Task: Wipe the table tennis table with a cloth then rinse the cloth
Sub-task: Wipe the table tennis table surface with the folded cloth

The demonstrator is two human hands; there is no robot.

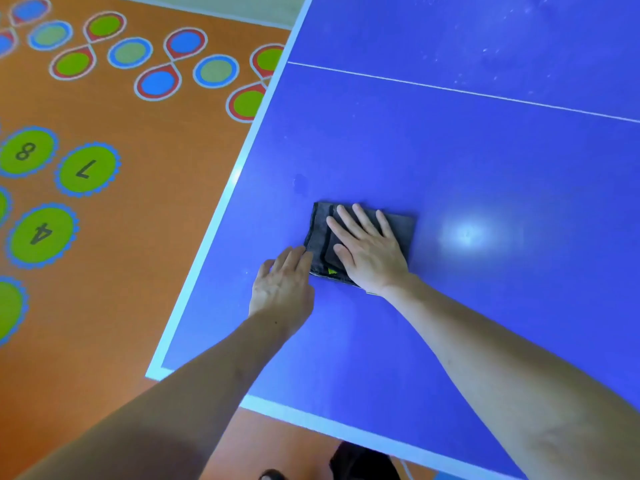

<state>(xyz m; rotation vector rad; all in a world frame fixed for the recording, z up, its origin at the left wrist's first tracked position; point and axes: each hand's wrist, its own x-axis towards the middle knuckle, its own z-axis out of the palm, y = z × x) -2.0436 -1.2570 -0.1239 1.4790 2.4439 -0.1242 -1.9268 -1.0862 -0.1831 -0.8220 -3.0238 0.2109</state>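
Hard to make out a few bits here. The table (450,168) ran off the frame at the top and right, so only the near left corner showed, with its white edge lines. Part of the cloth (320,233) was hidden under the right hand (369,252), and its near edge was partly tucked behind the wrist. There was a small yellow-green mark on the cloth near the bottom, too small to tell what it was. Something dark sat at the very bottom of the frame under the table edge, cut off and blurry, couldn't say what. Faint pale specks showed on the far part of the table, and a bright glare spot sat just right of the cloth.

The cloth was dark grey, folded into a rough rectangle, lying flat on the blue top near the left side line.

The right hand lay flat on top of it, palm down, fingers straight and spread, pointing away and a bit left, pressing rather than gripping. The left hand (282,289) was just beside the cloth's left edge, fingers together and mostly straight, tips touching that edge. Couldn't tell if it pinched anything. Both forearms were bare and stretched out from the bottom of the frame.

The orange floor (138,237) on the left had green numbered circles: 8, 7, 4.
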